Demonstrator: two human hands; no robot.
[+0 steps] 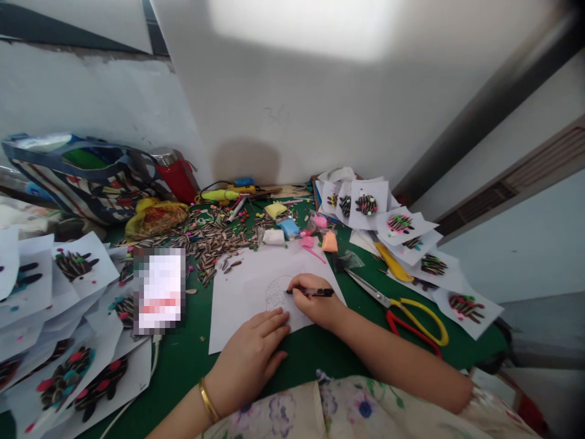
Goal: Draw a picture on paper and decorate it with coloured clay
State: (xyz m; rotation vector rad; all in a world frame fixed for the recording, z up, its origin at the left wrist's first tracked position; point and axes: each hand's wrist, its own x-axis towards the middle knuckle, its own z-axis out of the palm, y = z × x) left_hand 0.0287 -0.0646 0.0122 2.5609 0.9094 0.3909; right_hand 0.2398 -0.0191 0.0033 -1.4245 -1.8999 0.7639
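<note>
White paper [233, 299] is lying partly beneath a flat, spread left hand [251, 347], ideally bracing it, while the right hand [320, 310] is pinching a pen [323, 292] over the paper's drawing [275, 295].

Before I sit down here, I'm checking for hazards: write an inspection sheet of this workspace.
Surface: green tabletop, partly covered.
Work things: white paper with a rounded drawing.
Clutter: loose striped seeds, coloured packets, scissors; decorated cards at both sides.
Hands: left hand lies over the paper's near edge; right hand holds a black pen at the drawing.
Cables: white cable runs to a blurred device.
Surroundings: striped bag and red bottle at back left, pale panel behind.
</note>
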